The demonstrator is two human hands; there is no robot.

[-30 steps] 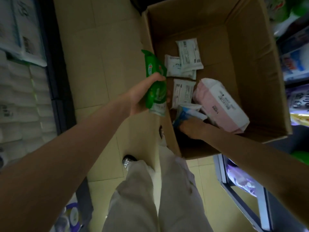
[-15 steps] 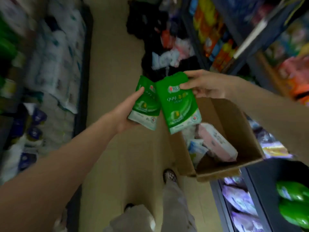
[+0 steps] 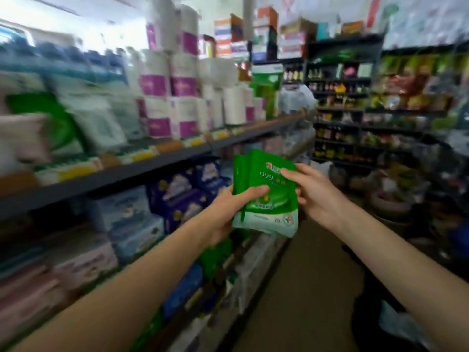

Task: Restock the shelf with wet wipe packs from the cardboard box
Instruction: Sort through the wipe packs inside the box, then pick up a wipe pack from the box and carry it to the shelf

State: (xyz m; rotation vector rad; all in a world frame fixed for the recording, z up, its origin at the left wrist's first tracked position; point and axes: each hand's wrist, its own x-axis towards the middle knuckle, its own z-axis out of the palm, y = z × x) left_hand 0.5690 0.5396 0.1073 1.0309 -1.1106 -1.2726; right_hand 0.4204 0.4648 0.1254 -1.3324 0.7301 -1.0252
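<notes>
Two green wet wipe packs point(image 3: 266, 199) are stacked together upright in front of me, above the aisle floor. My left hand point(image 3: 228, 209) grips their left edge, thumb across the front. My right hand point(image 3: 312, 196) pinches the front pack at its right side, fingers on the printed face. The shelf point(image 3: 121, 171) runs along my left, its grey board at about the height of the packs. The cardboard box is out of view.
The left shelf holds tissue packs, toilet roll bundles point(image 3: 175, 97) and blue and purple packs point(image 3: 182, 194) below. More stocked shelves point(image 3: 355, 102) stand at the far end and right. Brown aisle floor point(image 3: 304, 275) runs ahead, with dark goods piled at the right.
My view has swung up from the box to the aisle and shelf. The two green packs, held apart one per hand, are now stacked together in both hands.
</notes>
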